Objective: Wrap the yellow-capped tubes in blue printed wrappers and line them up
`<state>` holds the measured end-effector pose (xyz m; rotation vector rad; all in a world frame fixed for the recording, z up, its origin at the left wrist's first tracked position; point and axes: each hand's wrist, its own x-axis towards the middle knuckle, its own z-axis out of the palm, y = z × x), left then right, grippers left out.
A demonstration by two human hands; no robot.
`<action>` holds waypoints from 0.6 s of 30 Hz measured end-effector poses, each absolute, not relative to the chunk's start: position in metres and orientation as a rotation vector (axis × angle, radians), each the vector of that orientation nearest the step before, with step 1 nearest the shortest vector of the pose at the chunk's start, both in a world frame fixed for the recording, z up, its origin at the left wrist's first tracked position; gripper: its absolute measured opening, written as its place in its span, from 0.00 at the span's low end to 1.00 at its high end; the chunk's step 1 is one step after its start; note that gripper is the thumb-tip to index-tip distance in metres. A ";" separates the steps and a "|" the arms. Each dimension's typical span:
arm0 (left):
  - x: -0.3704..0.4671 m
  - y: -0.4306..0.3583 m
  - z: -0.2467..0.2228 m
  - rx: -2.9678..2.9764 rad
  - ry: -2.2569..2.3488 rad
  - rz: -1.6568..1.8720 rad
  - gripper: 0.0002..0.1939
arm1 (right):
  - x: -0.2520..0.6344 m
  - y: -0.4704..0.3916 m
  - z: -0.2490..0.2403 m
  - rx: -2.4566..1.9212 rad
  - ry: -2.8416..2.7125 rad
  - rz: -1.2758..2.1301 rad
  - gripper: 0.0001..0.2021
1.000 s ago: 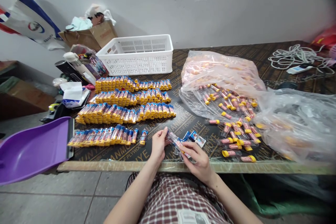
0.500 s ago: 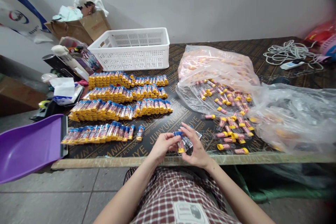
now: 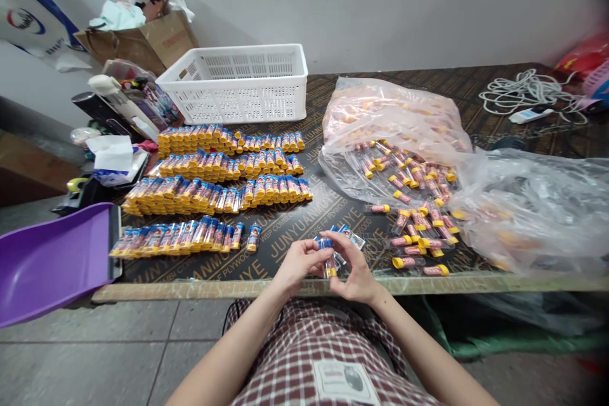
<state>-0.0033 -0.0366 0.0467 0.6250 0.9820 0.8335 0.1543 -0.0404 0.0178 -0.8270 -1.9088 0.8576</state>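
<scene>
A small clear tube [image 3: 328, 264] with a blue top and yellow bottom is upright between my two hands, near the table's front edge. My left hand [image 3: 301, 264] pinches it from the left. My right hand [image 3: 353, 266] is curved around its right side, fingertips at its top and thumb at its bottom. Blue printed cards [image 3: 349, 236] lie just behind my right hand. To the left stand rows of blue-and-yellow tubes [image 3: 181, 238], with one single tube [image 3: 254, 238] at the row's end. Loose yellow-capped tubes [image 3: 419, 222] are scattered to the right.
A white basket [image 3: 247, 101] sits at the back. A clear plastic bag [image 3: 394, 114] of tubes and crumpled plastic [image 3: 537, 216] occupy the right. A purple dustpan [image 3: 57, 266] is at the left edge. White cable [image 3: 528, 94] lies at the back right.
My right fingertips have come down onto the blue top of the tube. The view has shifted slightly, and more of the blue cards shows behind my right hand.
</scene>
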 end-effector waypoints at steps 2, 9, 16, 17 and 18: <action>-0.002 -0.038 0.047 0.620 0.984 0.837 0.18 | 0.154 -0.041 0.018 -0.823 -1.905 0.864 0.40; -0.024 -0.025 0.042 0.945 1.321 0.800 0.16 | 0.159 -0.034 0.024 -0.912 -2.009 0.863 0.43; -0.107 0.002 0.031 1.907 2.353 0.145 0.12 | 0.232 0.027 -0.002 -1.566 -1.977 0.113 0.22; -0.113 0.002 0.031 1.926 2.384 0.080 0.13 | 0.242 0.035 -0.007 -1.654 -2.005 0.029 0.20; -0.117 0.001 0.031 1.935 2.417 0.055 0.15 | 0.251 0.041 -0.012 -1.729 -2.041 -0.041 0.18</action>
